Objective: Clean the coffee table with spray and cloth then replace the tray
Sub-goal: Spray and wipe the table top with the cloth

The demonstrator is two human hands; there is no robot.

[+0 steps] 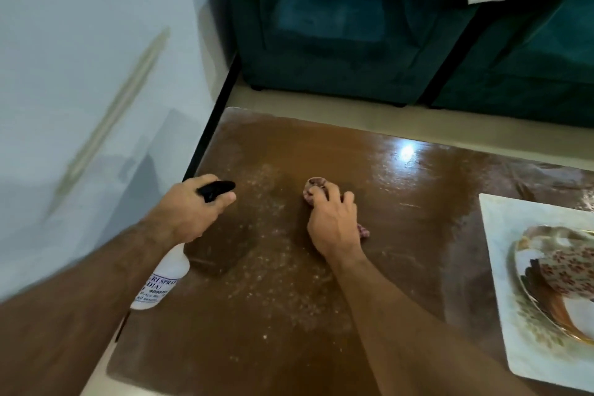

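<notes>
Spray bottle (pixel 164 280) label partly readable: "SPRA…", rest blurred or covered by my arm. My left hand (pixel 193 209) grips its black trigger head at 9 o'clock over the brown surface (pixel 321 151); my right hand (pixel 334 222) presses the bunched checkered cloth (pixel 316 186) onto the dusty centre. Tray (pixel 501 267) with patterned dish (pixel 562 280) at 3 o'clock, green sofa (pixel 337 26) at 12.

Glossy brown coffee table (pixel 418 177) bears cloth (pixel 316 186), tray (pixel 501 267).
</notes>
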